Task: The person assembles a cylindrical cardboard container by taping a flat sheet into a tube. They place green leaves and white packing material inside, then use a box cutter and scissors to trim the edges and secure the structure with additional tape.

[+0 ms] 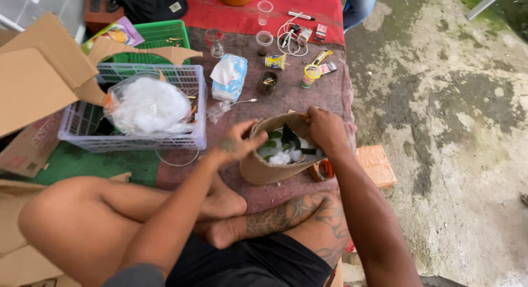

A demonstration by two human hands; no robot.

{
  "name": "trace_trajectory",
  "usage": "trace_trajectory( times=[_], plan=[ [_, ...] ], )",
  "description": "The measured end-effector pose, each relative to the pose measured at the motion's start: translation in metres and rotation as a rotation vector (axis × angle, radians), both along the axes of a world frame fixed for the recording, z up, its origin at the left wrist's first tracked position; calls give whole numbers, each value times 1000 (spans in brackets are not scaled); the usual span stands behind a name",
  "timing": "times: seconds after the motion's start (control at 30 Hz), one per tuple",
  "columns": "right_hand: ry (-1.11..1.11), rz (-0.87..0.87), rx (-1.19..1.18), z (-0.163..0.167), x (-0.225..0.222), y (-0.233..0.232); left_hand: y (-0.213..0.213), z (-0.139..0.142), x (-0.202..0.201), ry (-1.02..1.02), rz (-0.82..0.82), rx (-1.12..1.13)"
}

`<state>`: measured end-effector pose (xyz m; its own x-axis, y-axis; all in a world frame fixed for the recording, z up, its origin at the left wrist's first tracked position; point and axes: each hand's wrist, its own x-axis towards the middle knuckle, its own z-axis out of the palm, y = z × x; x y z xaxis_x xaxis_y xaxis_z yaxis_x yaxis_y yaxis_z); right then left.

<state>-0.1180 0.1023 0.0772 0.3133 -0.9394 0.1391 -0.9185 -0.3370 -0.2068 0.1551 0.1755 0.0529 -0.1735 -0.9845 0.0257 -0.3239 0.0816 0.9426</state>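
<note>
A burlap pouch (275, 157) sits open between both hands: left hand (236, 144) fingers pinch its near-left rim, right hand (324, 127) fingers grip the far-right rim, white stuffing (280, 157) inside.

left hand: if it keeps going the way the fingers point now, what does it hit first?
Likely the white stuffing and green leaves inside the brown pouch. The left hand already touches the pouch rim, fingers aimed right, into the opening. Depth is unclear from one view.
</note>
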Motion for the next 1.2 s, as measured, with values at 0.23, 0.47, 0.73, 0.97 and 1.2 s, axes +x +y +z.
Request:
trace_trajectory(
  times=[0.23,0.47,0.73,0.97,1.2],
  plan=[
    [-53,338,-2,44,6,35,129,8,-29,187,40,141],
    [-196,669,-93,52,64,43,88,-21,-27,1,474,47],
    [-459,276,25,59,42,55,-44,-10,-32,36,82,-103],
    [-1293,-330,178,5,6,146,-70,0,-45,-388,113,-28],
    [-1209,-206,285,-39,-26,152,2,17,-39,-530,197,-325]
  ],
)
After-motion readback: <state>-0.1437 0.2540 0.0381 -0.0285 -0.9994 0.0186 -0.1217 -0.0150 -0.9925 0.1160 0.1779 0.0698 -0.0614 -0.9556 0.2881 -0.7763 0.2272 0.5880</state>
